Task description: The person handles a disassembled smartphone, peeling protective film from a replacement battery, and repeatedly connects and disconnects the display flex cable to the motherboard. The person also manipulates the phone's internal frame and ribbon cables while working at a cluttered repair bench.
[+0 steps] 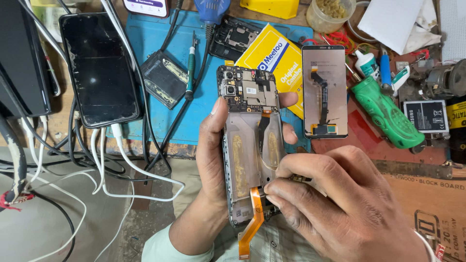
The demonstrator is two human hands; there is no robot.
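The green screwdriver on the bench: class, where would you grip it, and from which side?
Grip the green screwdriver around its thick ribbed handle, coming from above. It lies flat and slanted on the bench, tip up-left among small tools, so the wide handle at lower right is the freest part.

This is a phone repair workshop, and the clutter says so. A blue work mat (145, 43) covers the upper middle of the desk (417, 194), with a loose battery (164, 77) and a thin green-handled screwdriver (191, 68) lying on it. At the upper left a dark phone (99, 68) lies on charge among tangled black and white cables (111, 160). To the right a spare display panel (324, 91) with its flex ribbon lies face down, beside a chunky green screwdriver (386, 114), a small glue bottle (365, 62) and another battery (425, 115). In the centre an opened phone (250, 145) shows its bare circuit board and an orange flex cable (251, 223).
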